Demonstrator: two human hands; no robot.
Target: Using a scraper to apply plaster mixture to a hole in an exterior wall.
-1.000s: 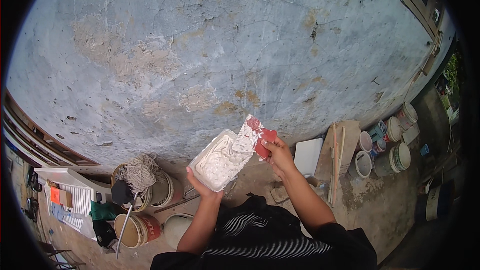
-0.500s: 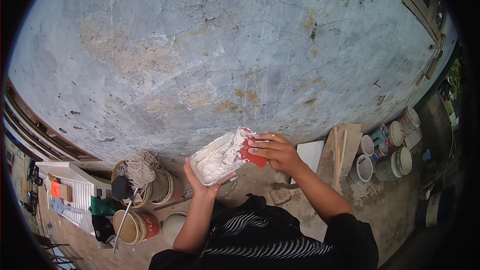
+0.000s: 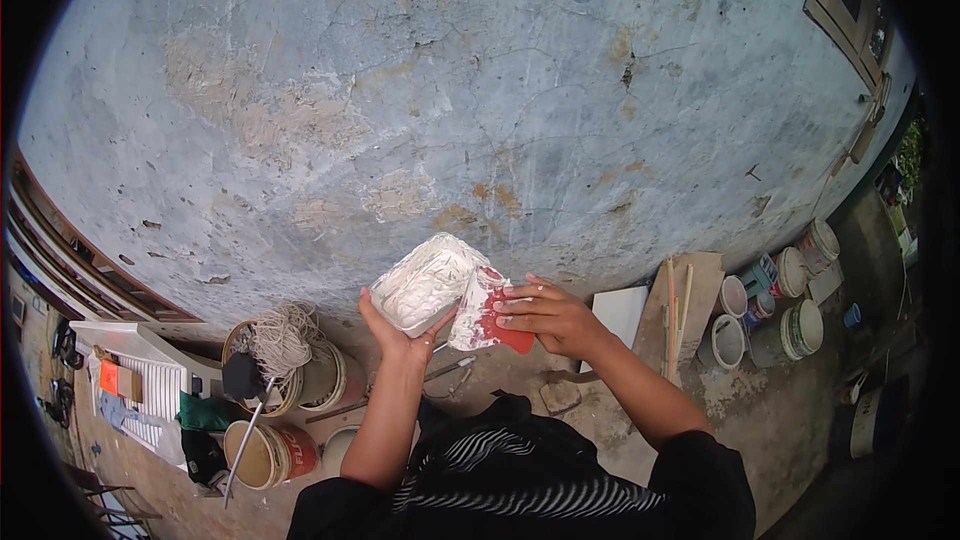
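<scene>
My left hand is closed around the near edge of a shallow rectangular tray, tilted in front of the wall. White putty coats its inside. In my right hand is a red putty spreader, pinched with the fingers laid across its face. White putty smears the left part of its blade, which is at the tray's right edge. Ahead stands a pale blue wall with cracks, chipped spots and a rough beige patch on the left.
Buckets stand at the lower left, one holding a tangle of string, another an orange-labelled bucket. Several more buckets stand on the right by leaning boards. A window frame is at upper right.
The spreader has moved from over the tray's putty down to its right edge, with its blade turned lower. The tray has shifted slightly up, and the putty inside looks scraped thinner.
</scene>
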